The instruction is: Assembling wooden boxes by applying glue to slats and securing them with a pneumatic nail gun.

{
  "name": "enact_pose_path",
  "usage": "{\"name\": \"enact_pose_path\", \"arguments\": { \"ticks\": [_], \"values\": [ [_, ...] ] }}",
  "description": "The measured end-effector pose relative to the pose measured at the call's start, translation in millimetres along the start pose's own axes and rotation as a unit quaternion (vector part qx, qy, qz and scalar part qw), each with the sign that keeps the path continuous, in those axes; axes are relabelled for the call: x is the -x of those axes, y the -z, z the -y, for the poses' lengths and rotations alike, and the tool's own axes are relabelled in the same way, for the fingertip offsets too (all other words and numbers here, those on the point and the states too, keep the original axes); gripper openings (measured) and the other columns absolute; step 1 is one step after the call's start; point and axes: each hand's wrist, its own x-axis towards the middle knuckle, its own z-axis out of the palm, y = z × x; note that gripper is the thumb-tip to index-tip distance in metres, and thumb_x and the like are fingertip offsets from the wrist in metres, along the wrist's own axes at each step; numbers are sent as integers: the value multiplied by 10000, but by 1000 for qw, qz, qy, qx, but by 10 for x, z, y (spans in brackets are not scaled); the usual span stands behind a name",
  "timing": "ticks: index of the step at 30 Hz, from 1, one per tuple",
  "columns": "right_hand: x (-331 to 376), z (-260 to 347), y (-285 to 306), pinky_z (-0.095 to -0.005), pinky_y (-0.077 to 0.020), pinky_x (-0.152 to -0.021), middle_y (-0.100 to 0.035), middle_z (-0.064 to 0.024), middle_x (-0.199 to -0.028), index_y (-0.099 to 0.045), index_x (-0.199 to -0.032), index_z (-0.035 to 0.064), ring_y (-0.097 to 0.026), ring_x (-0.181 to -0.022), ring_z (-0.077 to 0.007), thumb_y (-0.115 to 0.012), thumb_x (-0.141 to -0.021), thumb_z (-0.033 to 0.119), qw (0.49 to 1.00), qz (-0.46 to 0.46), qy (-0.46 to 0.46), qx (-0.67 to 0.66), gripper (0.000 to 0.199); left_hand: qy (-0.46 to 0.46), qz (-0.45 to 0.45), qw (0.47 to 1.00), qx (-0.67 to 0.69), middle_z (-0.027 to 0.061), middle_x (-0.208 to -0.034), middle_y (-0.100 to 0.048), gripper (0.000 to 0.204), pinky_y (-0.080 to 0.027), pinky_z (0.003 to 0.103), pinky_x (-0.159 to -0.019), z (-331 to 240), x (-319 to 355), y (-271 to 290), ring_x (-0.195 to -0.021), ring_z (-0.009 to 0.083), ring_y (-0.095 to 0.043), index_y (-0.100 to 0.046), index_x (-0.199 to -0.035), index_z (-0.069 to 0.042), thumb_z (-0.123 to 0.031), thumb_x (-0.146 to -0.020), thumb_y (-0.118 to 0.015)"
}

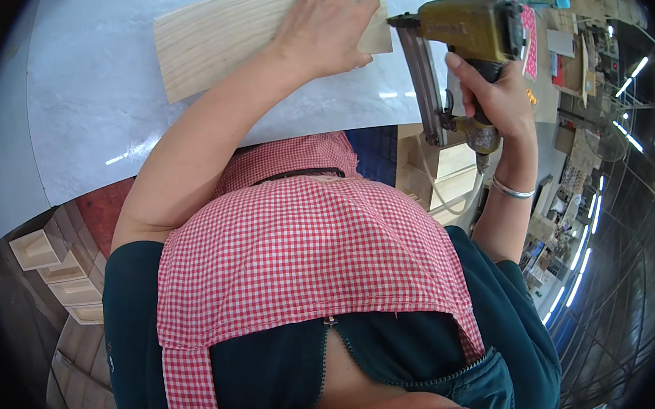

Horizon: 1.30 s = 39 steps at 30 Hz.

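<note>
While the left hand point(328, 23) presses the board point(217, 41), the right hand point(496, 95) grips a nail gun point(461, 35).

Seen from the head, looking steeply down and close over the chest onto the pale worktable point(93, 107).

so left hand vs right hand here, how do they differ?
The left hand lies flat, fingers spread, pressing on the pale wooden board on the grey tabletop; the right hand is curled in a closed grip around the handle of the olive-brown nail gun. The left wears a gold ring, the right a silver bracelet at the wrist. Both are bare.
</note>
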Motion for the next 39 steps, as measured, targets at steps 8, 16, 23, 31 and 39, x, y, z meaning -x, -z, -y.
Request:
{"name": "enact_pose_path", "arguments": {
  "ticks": [8, 16, 23, 31, 39],
  "values": [
    [-315, 98, -6, -214, -367, -395, -556, 1, -536, -644, -806, 49, -465, -391, -81, -768, -908, 286, 999, -4, 38, 25, 286, 62, 52, 997, 20, 257, -1195, -560, 523, -400, 486, -1038, -72, -9, 101, -1138, 389, -512, -620, -1070, 8, -340, -728, -808],
    [-431, 144, -77, -223, -370, -380, -564, -17, -514, -700, -884, -19, -490, -386, -91, -767, -899, 298, 998, 3, 50, 32, 324, 51, 68, 996, 41, 269, -1238, -541, 619, -396, 495, -1043, -12, 32, 121, -1158, 410, -502, -592, -1147, 13, -348, -705, -832],
    [-478, 162, -66, -213, -374, -402, -553, 2, -534, -640, -789, 52, -471, -394, -85, -766, -908, 304, 997, 14, 35, 73, 306, 107, 15, 993, -36, 153, -1372, -556, 604, -391, 466, -1075, -132, 78, 87, -1268, 337, -486, -640, -1073, -53, -303, -595, -913],
    [-320, 175, -100, -218, -367, -396, -549, 4, -540, -646, -790, 41, -474, -399, -89, -767, -906, 291, 997, 0, 71, 24, 301, -5, -74, 985, -155, 261, -1314, -512, 797, -375, 510, -1073, 60, 407, 236, -1221, 418, -479, -526, -1265, 21, -347, -648, -873],
    [206, -77, -42, -231, -374, -375, -559, -10, -530, -674, -879, -26, -476, -385, -91, -782, -882, 204, 999, -17, 28, 6, 253, 175, 142, 947, -229, 149, -1398, -524, 930, -323, 513, -1149, 380, 1110, 1084, -1336, 329, -441, -486, -1384, -35, -283, -589, -901]
  ]
}}
